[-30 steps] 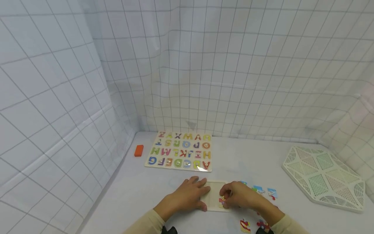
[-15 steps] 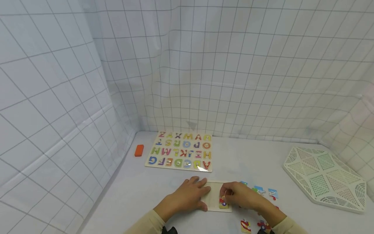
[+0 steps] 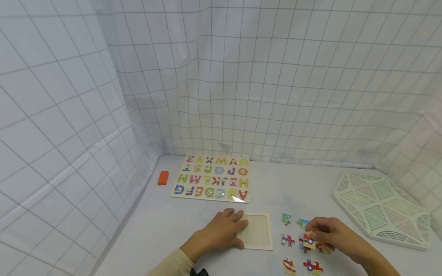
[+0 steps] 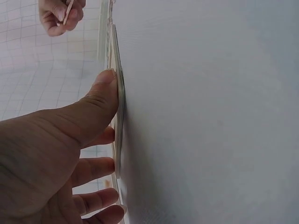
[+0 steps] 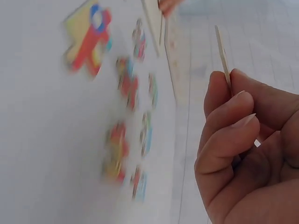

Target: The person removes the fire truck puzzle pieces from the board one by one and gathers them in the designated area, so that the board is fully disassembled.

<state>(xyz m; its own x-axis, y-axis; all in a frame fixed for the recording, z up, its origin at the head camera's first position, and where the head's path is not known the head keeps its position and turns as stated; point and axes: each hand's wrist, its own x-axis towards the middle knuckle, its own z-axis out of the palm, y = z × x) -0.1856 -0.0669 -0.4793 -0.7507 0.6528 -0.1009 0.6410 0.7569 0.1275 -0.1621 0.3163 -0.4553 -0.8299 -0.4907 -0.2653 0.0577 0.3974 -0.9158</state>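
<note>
My left hand (image 3: pixel 222 232) rests with spread fingers on the left side of a shallow wooden puzzle tray (image 3: pixel 259 233), whose visible floor is bare. In the left wrist view, the thumb and fingertips press against the thin tray edge (image 4: pixel 121 126). To the right of the tray, my right hand (image 3: pixel 333 234) pinches a yellow, red and blue jigsaw piece (image 3: pixel 309 242) between thumb and fingers, raised above the loose pieces. The right wrist view shows that held jigsaw piece (image 5: pixel 222 51) edge-on. Loose jigsaw pieces (image 3: pixel 287 240) lie around and beneath the hand, some partly hidden.
Behind the tray lies an alphabet board (image 3: pixel 212 178) with coloured letters. An orange block (image 3: pixel 163 178) sits at its left. A white patterned hexagonal panel (image 3: pixel 381 211) lies at the right. Grid-patterned cloth (image 3: pixel 262 76) walls the table's back and sides.
My right hand has lifted the jigsaw piece out of the tray and carried it right, over the loose pieces. The left hand has stayed on the tray.
</note>
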